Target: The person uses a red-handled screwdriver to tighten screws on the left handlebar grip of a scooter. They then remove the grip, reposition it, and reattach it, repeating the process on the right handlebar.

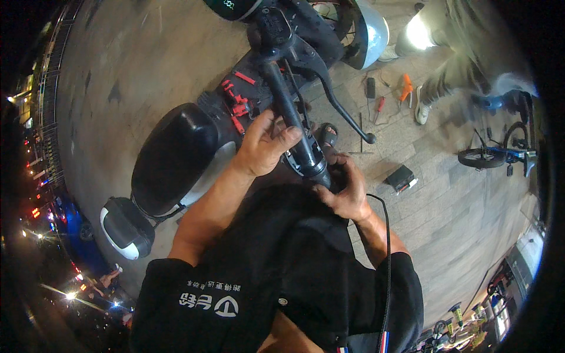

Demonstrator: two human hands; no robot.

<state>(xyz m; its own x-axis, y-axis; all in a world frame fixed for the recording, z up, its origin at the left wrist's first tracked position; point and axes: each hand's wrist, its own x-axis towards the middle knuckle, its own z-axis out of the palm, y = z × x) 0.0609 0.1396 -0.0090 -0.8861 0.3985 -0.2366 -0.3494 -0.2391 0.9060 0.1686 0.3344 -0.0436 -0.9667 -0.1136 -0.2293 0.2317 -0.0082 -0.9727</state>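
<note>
A scooter's dark handlebar tube runs down toward me, with a black brake lever beside it and a switch housing at its upper end. My left hand grips the tube's middle, thumb lying across it. My right hand is closed around the tube's near end, just below an opened collar fitting; its fingertips are partly hidden. Behind my left hand, red-handled tools lie on the scooter's dark deck.
The scooter's seat and rear box are at left. A person's legs stand upper right near an orange tool, screwdriver and dark charger-like block. A black box lies right; a bicycle stands beyond.
</note>
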